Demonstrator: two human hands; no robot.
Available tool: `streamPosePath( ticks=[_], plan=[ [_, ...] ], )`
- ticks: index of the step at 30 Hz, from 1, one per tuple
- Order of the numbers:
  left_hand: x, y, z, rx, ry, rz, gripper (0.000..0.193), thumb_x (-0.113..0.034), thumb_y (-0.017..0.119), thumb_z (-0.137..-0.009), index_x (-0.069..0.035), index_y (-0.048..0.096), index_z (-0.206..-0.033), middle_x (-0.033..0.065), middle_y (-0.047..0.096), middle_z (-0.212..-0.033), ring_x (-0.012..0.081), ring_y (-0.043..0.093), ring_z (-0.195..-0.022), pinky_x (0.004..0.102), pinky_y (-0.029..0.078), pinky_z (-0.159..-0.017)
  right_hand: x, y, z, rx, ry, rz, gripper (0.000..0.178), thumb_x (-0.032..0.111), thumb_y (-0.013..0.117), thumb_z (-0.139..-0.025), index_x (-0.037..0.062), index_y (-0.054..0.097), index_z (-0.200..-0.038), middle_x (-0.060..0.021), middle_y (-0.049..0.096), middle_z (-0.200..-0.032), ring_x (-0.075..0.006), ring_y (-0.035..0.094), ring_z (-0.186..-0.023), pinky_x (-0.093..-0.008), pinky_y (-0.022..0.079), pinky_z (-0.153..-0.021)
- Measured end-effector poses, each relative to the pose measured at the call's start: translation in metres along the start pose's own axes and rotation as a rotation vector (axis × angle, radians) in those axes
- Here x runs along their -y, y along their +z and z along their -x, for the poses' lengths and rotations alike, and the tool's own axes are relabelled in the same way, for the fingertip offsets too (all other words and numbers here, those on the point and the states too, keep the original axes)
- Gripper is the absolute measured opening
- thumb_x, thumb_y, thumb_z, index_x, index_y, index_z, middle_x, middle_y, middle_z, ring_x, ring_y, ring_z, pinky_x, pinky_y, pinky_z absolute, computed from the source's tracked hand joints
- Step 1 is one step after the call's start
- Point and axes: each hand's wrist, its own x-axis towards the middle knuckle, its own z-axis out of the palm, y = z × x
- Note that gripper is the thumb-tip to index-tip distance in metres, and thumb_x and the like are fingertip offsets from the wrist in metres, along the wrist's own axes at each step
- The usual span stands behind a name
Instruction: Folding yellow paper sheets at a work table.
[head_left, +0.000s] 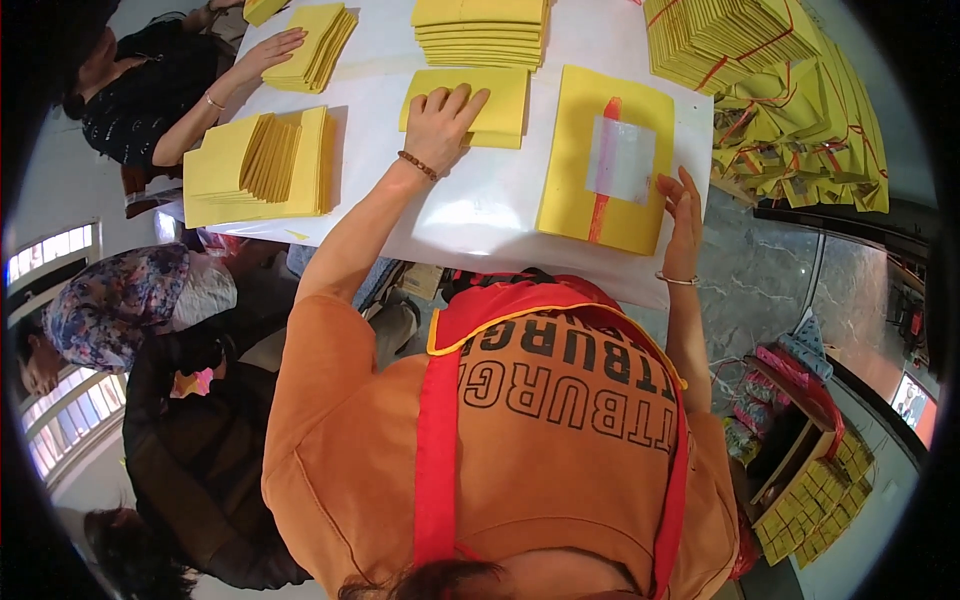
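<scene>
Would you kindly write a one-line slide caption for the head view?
Left hand on folded yellow paper, right hand at the edge of a red-striped yellow stack, on a white tabletop.

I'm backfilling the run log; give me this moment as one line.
left hand: on folded yellow paper; right hand: by right edge of labelled yellow packet, contact unclear; far side: yellow stack; far right: red-tied yellow bundles

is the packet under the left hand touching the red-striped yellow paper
Apart: the head view shows a strip of white tabletop between the packet and the red-striped yellow paper.
</scene>
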Motion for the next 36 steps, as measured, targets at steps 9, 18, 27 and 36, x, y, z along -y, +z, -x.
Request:
streamPosePath(
  ticks=[9, 18, 27, 36],
  plan=[
    [0.001, 0.011, 0.013, 0.180, -0.030, 0.036, 0.057, -0.026, 0.065, -0.069, -0.017, 0.048, -0.123, 0.0040, 0.048, -0.116, 0.0216, 0.045, -0.095, 0.0366, 0.033, -0.077, 0.000, 0.002, -0.004, 0.015, 0.008, -0.003, 0.042, 0.028, 0.035, -0.096, 0.0007, 0.042, -0.127, -0.0103, 0.055, -0.111, -0.0187, 0.049, -0.106, -0.0310, 0.035, -0.095],
    [0.004, 0.021, 0.019, 0.158, -0.007, 0.002, 0.042, -0.049, 0.043, -0.086, -0.037, 0.044, -0.127, 0.0079, 0.042, -0.122, 0.0260, 0.040, -0.103, 0.0403, 0.031, -0.084, 0.001, 0.002, -0.005, 0.011, 0.049, 0.012, 0.033, 0.021, 0.040, -0.094, -0.0010, 0.052, -0.116, -0.0093, 0.056, -0.110, -0.0167, 0.050, -0.106, -0.0290, 0.037, -0.093],
    [-0.002, 0.000, 0.002, 0.322, -0.002, 0.074, 0.043, -0.041, 0.050, -0.083, -0.031, 0.047, -0.125, 0.0095, 0.046, -0.120, 0.0268, 0.045, -0.102, 0.0418, 0.034, -0.083, 0.007, -0.004, -0.011, 0.211, -0.600, 0.731, 0.026, 0.015, 0.064, -0.076, 0.0076, 0.060, -0.101, -0.0076, 0.056, -0.107, -0.0246, 0.052, -0.101, -0.0349, 0.040, -0.086],
    [0.000, -0.004, -0.006, 0.240, 0.065, 0.147, 0.031, -0.034, 0.054, -0.082, -0.021, 0.057, -0.111, 0.0049, 0.053, -0.107, 0.0238, 0.050, -0.094, 0.0405, 0.038, -0.077, -0.010, 0.002, -0.006, 0.208, -0.607, 0.665, 0.027, 0.015, 0.067, -0.071, 0.0108, 0.061, -0.097, -0.0055, 0.054, -0.106, -0.0264, 0.049, -0.104, -0.0377, 0.039, -0.087]
  ],
)
